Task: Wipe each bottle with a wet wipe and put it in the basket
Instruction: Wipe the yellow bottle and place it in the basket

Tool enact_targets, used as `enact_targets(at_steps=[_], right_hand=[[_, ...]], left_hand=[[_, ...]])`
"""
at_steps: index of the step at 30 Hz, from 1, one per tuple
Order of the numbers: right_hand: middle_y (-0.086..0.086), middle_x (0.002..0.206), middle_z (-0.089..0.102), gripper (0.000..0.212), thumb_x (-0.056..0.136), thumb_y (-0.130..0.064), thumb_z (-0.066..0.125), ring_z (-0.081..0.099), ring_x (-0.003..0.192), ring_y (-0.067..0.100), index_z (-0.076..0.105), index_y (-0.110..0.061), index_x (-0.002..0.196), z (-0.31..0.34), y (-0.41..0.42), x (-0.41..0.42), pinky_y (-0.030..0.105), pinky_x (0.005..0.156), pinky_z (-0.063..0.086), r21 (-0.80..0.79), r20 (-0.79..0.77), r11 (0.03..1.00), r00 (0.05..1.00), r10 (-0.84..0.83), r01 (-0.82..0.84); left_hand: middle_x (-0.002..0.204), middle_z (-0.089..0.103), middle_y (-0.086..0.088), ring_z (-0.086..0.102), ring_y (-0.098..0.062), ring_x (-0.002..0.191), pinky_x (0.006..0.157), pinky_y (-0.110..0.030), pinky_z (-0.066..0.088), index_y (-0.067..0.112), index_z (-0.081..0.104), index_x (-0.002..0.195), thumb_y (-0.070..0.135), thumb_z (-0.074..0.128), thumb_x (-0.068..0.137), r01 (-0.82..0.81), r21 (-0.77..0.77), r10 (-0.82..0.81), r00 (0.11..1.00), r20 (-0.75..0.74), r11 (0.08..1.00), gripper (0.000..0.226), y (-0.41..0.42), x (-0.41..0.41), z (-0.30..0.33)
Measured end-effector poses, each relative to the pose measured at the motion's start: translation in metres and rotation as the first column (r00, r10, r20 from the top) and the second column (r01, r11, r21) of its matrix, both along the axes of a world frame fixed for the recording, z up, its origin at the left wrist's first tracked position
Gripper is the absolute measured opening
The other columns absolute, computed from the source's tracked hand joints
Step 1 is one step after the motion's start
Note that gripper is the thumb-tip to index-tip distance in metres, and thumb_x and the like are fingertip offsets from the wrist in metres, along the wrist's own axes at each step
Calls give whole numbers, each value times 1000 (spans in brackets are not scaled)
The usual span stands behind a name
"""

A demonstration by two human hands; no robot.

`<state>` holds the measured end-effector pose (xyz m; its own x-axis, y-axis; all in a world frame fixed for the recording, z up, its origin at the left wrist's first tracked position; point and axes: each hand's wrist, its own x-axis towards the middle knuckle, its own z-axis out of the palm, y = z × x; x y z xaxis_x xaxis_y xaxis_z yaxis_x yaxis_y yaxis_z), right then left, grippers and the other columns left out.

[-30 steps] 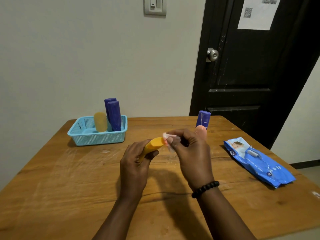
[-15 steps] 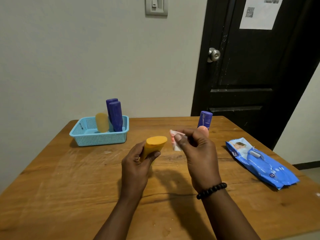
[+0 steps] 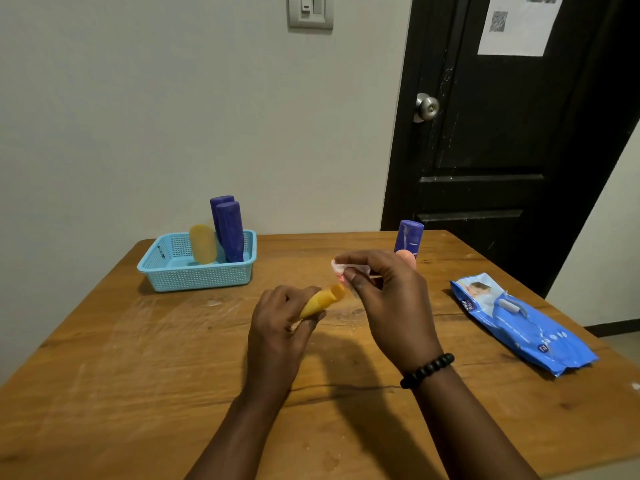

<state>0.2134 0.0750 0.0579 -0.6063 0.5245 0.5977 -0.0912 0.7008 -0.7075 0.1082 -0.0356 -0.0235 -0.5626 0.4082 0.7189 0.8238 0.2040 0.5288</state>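
**Orange bottle in hand, wipe off it — mid-wipe or done**

Your left hand (image 3: 277,327) has its fingers curled round the orange bottle (image 3: 323,301), held low over the table (image 3: 138,375) with the bottle's flat end tilted up toward your right. Your right hand (image 3: 388,296) pinches the bunched wet wipe (image 3: 346,268) between thumb and fingertips, just above and to the right of the bottle's end. Wipe and bottle look apart, not touching.

Basket (image 3: 194,275) sits at far left of the table, well apart from your hands. It holds two purple bottles (image 3: 228,230) upright and one yellow bottle (image 3: 202,244) leaning beside them. One more purple bottle (image 3: 408,235) stands on the table behind your right hand, with a pinkish item (image 3: 407,258) in front of it, mostly hidden; can't tell what it is. Wipe packet (image 3: 519,323) lies at right.

My read: step is wiping the orange bottle. Can't tell whether its body is fully covered.

Next move calls for:
- wipe back on if any side is unwiped; rotate the bottle with your left hand
- otherwise carry it left to the basket, into the open space left of the yellow bottle
- keep the wipe pinched for the remaining bottles
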Motion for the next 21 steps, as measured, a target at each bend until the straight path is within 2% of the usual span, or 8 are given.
enact_targets(at_steps=[2, 5, 8, 11, 16, 21], right_hand=[[-12, 108, 63, 25, 90, -4, 62, 56, 100, -5, 70, -23, 104, 7, 3, -1, 5, 81, 45, 166, 85, 984, 995, 44, -58], [-6, 115, 60, 24, 90, -5, 62, 52, 105, 5, 69, -20, 107, 8, 2, -4, 22, 88, 50, 450, 323, 867, 944, 64, -213], [-2, 114, 62, 28, 83, -2, 70, 53, 104, 11, 70, -20, 104, -3, 0, -5, 25, 83, 51, 599, 318, 771, 948, 16, -214], [-1, 110, 65, 32, 74, 0, 77, 57, 101, 12, 71, -19, 100, -18, 1, -2, 21, 75, 52, 664, 245, 720, 968, 45, -201], [-1, 109, 66, 31, 75, 0, 76, 57, 100, 11, 71, -16, 100, -29, 6, 1, 17, 78, 49, 619, 102, 780, 994, 40, -94], [2, 108, 68, 29, 75, -1, 74, 60, 100, 13, 72, -14, 100, -32, 14, 0, 15, 80, 46, 655, 63, 755, 997, -34, -16]], left_hand=[[105, 57, 10, 50, -9, 99, 79, -21, 38, 28, 65, 126, 12, 79, 81, -76, -87, 70, 995, -73, 993, 49, 2, -2, -4], [106, 59, 4, 50, -12, 99, 81, -20, 34, 23, 67, 120, 6, 81, 76, -165, -144, 144, 979, -144, 976, 49, 2, -3, -5], [102, 59, 5, 50, -11, 96, 80, -25, 38, 22, 68, 119, 8, 80, 78, -176, -120, 160, 978, -136, 977, 45, 1, -1, -5], [102, 59, 10, 50, -8, 96, 78, -29, 47, 26, 67, 123, 11, 77, 83, -116, -52, 116, 993, -4, 992, 43, 2, 0, -6], [104, 59, 16, 54, -6, 101, 80, -32, 51, 30, 66, 121, 25, 71, 89, 31, -12, -29, 990, 135, 999, 33, 5, 2, -6], [106, 66, 13, 62, -4, 98, 80, -27, 54, 28, 66, 117, 37, 68, 88, 91, 149, -138, 930, 341, 985, 31, 2, 6, 2]])
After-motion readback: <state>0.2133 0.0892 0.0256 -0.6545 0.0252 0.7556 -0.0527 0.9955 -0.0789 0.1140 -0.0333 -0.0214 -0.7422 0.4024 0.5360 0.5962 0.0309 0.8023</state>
